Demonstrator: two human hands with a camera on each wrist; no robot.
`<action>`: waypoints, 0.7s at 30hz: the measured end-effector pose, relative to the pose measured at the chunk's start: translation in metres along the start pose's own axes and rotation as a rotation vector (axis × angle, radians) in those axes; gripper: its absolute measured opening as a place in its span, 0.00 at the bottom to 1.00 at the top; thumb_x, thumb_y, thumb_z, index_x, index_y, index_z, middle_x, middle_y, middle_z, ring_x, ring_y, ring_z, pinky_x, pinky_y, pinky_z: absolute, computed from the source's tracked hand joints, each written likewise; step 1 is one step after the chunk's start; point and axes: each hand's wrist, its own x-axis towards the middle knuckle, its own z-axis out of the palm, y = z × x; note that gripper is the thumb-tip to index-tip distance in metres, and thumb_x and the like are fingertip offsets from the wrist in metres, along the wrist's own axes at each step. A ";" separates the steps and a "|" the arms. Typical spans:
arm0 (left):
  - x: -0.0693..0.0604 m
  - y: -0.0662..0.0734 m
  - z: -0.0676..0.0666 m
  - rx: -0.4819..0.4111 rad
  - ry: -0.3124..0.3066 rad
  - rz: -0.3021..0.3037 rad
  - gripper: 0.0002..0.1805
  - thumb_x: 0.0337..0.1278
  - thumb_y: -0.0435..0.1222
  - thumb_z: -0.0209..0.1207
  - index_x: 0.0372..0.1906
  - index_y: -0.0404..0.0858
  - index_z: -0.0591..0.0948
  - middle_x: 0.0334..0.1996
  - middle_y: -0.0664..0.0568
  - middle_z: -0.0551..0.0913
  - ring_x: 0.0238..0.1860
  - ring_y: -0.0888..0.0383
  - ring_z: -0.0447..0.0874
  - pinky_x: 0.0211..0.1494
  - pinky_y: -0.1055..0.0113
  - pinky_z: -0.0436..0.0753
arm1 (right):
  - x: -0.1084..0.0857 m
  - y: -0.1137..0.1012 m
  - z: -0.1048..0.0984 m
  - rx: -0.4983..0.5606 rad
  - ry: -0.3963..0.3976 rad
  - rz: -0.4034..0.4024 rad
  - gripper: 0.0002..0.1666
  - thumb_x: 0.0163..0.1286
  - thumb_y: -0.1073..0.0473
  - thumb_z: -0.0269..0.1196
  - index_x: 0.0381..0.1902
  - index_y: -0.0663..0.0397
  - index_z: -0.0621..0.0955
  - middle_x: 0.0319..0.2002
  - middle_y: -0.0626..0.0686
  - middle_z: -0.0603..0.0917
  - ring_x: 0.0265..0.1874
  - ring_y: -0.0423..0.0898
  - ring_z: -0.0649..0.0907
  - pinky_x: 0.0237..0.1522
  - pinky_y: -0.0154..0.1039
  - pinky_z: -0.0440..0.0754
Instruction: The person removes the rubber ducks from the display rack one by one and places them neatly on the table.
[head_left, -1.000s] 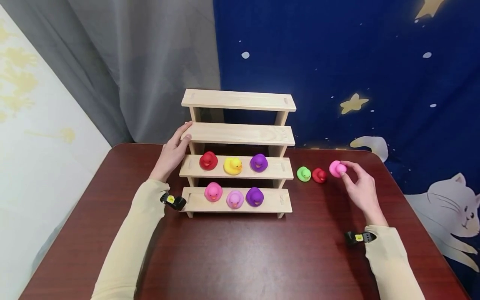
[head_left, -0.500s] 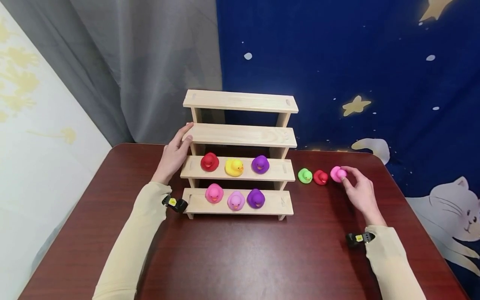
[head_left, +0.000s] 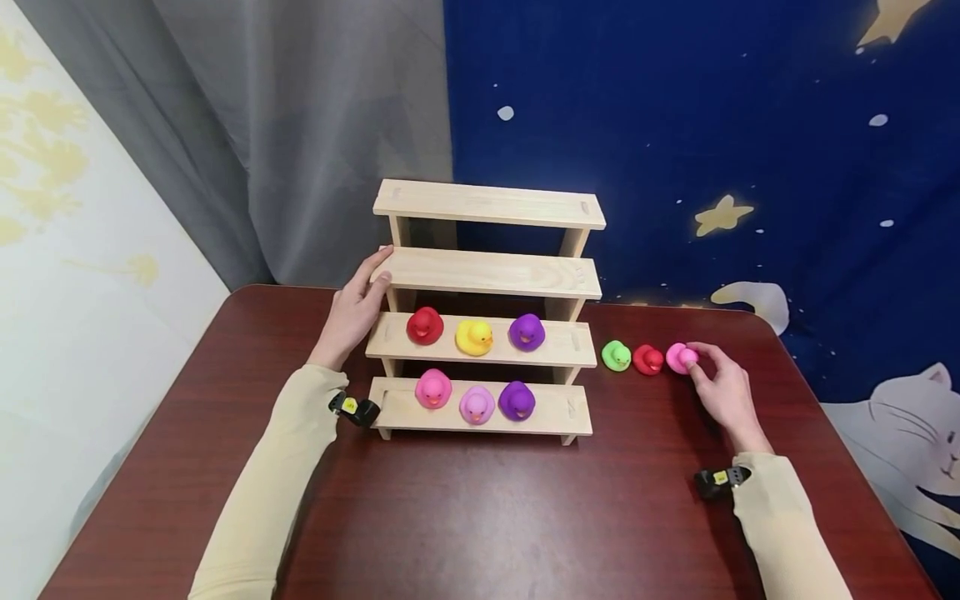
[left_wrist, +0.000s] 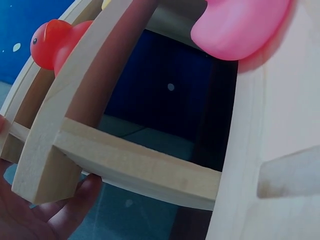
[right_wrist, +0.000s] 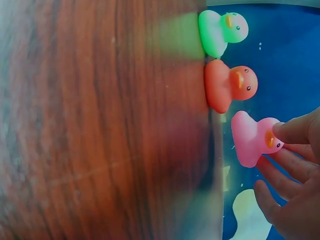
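A pink rubber duck (right_wrist: pixel 250 139) is pinched by its head between the thumb and fingers of my right hand (head_left: pixel 726 387). In the right wrist view its base hangs slightly off the table. Beside it stand a red duck (head_left: pixel 648 360) and a green duck (head_left: pixel 617 356) on the table. My left hand (head_left: pixel 352 312) grips the left end of the second-highest board of a four-tier wooden stand (head_left: pixel 487 271). Lower down, one tier bears a red duck (head_left: pixel 425 326), a yellow duck (head_left: pixel 475 337) and a purple duck (head_left: pixel 527 332).
The lowest tier holds a hot-pink duck (head_left: pixel 433 389), a light pink duck (head_left: pixel 477 405) and another purple duck (head_left: pixel 517 402). Dark red wood makes up the tabletop (head_left: pixel 480 517). Behind it hang a grey curtain (head_left: pixel 345 108) and a blue starry cloth (head_left: pixel 637 108).
My right hand has lowered the pink duck toward the table, close to the red duck. My left hand keeps its place on the stand. The head view has shifted slightly.
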 end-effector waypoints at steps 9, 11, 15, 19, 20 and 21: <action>0.000 0.000 -0.001 -0.001 -0.020 0.000 0.26 0.73 0.51 0.45 0.73 0.59 0.63 0.72 0.58 0.59 0.70 0.51 0.59 0.68 0.45 0.59 | 0.002 0.010 0.007 -0.011 -0.019 0.032 0.17 0.70 0.63 0.60 0.54 0.66 0.78 0.48 0.69 0.80 0.45 0.62 0.78 0.47 0.52 0.71; 0.000 -0.001 -0.001 -0.003 -0.025 0.003 0.26 0.73 0.51 0.44 0.73 0.59 0.63 0.73 0.58 0.59 0.70 0.51 0.58 0.69 0.45 0.58 | 0.001 0.011 0.008 -0.018 -0.023 0.029 0.17 0.70 0.63 0.60 0.53 0.66 0.78 0.47 0.69 0.81 0.42 0.60 0.79 0.44 0.47 0.71; 0.001 -0.001 -0.001 -0.005 -0.023 0.001 0.26 0.72 0.51 0.45 0.73 0.60 0.63 0.73 0.59 0.59 0.70 0.51 0.59 0.68 0.46 0.59 | 0.000 0.013 0.009 -0.020 -0.027 0.025 0.17 0.70 0.63 0.61 0.53 0.67 0.78 0.48 0.69 0.81 0.41 0.60 0.81 0.44 0.46 0.73; 0.000 -0.001 -0.001 0.000 -0.013 -0.015 0.26 0.72 0.53 0.45 0.72 0.61 0.64 0.72 0.60 0.60 0.69 0.52 0.60 0.68 0.47 0.61 | 0.000 0.015 0.008 0.007 -0.035 0.022 0.17 0.70 0.64 0.60 0.53 0.69 0.77 0.48 0.70 0.80 0.45 0.63 0.81 0.48 0.55 0.74; 0.000 0.000 -0.001 0.002 -0.013 -0.020 0.26 0.72 0.53 0.45 0.72 0.61 0.64 0.72 0.59 0.60 0.69 0.51 0.60 0.67 0.46 0.61 | 0.000 0.016 0.008 0.010 -0.040 0.020 0.17 0.70 0.64 0.60 0.54 0.70 0.77 0.48 0.70 0.80 0.46 0.64 0.81 0.49 0.56 0.74; 0.000 0.000 -0.002 0.002 -0.017 -0.022 0.26 0.72 0.53 0.45 0.72 0.61 0.63 0.72 0.59 0.60 0.70 0.51 0.60 0.68 0.46 0.60 | 0.000 0.016 0.008 0.012 -0.045 0.020 0.18 0.71 0.64 0.60 0.54 0.70 0.76 0.48 0.71 0.80 0.47 0.64 0.81 0.50 0.57 0.74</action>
